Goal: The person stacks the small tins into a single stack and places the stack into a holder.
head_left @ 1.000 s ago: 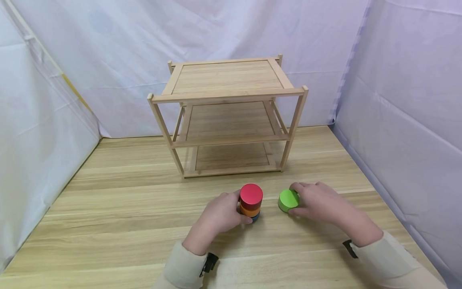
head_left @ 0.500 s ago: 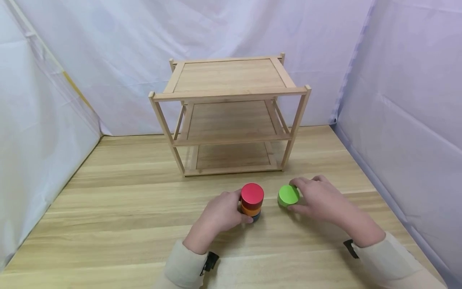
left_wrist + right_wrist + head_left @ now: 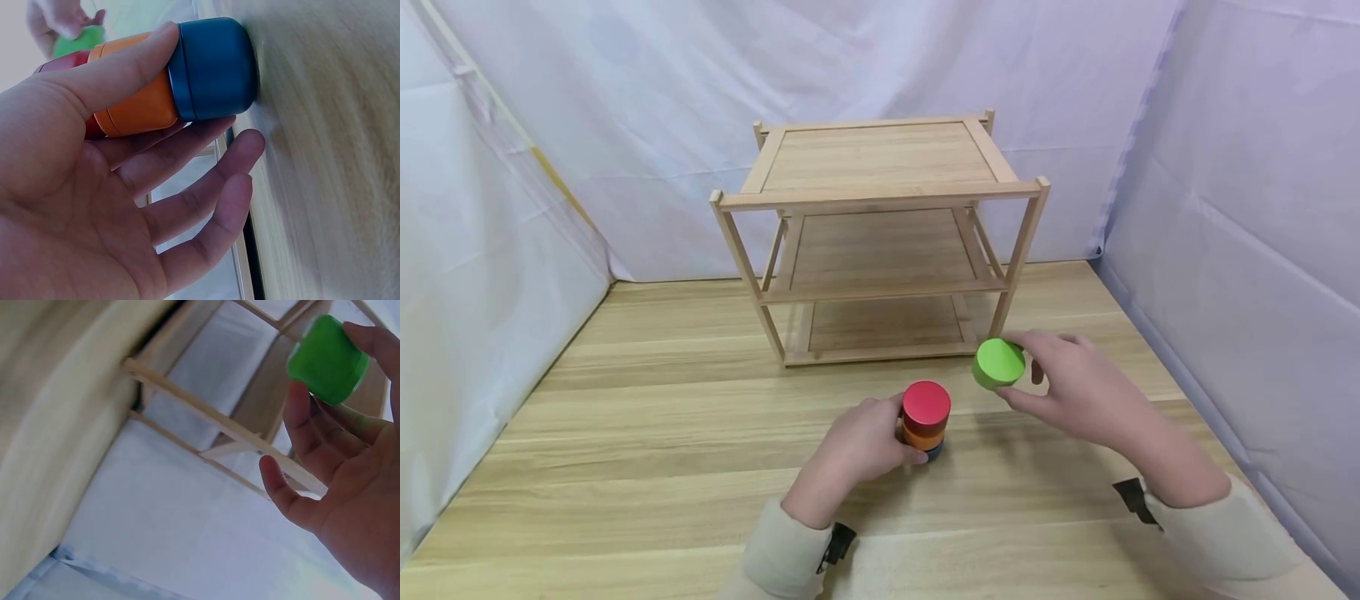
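Observation:
A stack of three small round canisters stands upright on the table: a blue canister (image 3: 219,69) at the bottom, an orange canister (image 3: 140,94) in the middle, a red canister (image 3: 927,403) on top. My left hand (image 3: 863,442) grips the stack from its left side, thumb across the orange one, while the ring and little fingers stay free in the left wrist view. To the right, my right hand (image 3: 1086,387) pinches a green canister (image 3: 998,363) between thumb and fingers. That canister is up off the table, higher than the red top, and apart from the stack.
Behind the hands stands a three-tier wooden shelf (image 3: 880,200) on the wood-grain table (image 3: 647,433). White cloth (image 3: 850,58) hangs at the back and both sides. A black strap (image 3: 837,543) shows at the left cuff, another at the right.
My right hand has lifted the green canister off the table, up and slightly away from me. The left hand and the stack have stayed in place.

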A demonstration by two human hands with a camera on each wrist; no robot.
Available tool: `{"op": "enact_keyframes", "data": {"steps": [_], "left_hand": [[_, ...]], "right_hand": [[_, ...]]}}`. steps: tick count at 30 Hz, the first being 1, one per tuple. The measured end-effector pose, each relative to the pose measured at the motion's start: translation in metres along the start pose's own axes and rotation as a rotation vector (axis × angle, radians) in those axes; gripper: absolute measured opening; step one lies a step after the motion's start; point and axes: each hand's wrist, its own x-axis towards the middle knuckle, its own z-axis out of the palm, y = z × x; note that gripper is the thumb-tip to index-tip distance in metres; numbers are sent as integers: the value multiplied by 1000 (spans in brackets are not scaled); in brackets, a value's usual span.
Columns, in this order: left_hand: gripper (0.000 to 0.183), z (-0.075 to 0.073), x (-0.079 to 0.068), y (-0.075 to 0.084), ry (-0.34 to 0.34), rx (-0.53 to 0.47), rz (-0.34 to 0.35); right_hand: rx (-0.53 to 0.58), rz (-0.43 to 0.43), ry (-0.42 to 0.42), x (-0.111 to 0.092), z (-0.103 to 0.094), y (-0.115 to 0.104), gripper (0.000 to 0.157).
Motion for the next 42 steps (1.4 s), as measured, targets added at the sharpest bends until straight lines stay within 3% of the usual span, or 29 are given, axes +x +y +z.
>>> {"op": "enact_keyframes", "data": {"steps": [11,22,42], "left_hand": [[57,-1,1,-3,-4,-14,15],[63,-2,2,-5,-21,-58,13],[58,-4,3,-6,-20,-33,26]], "right_hand": [[34,-52,70,15,-14,-31,58],[24,-182,108,19,0,-58,64],[21,-221,86,17,12,-66,64]]}}
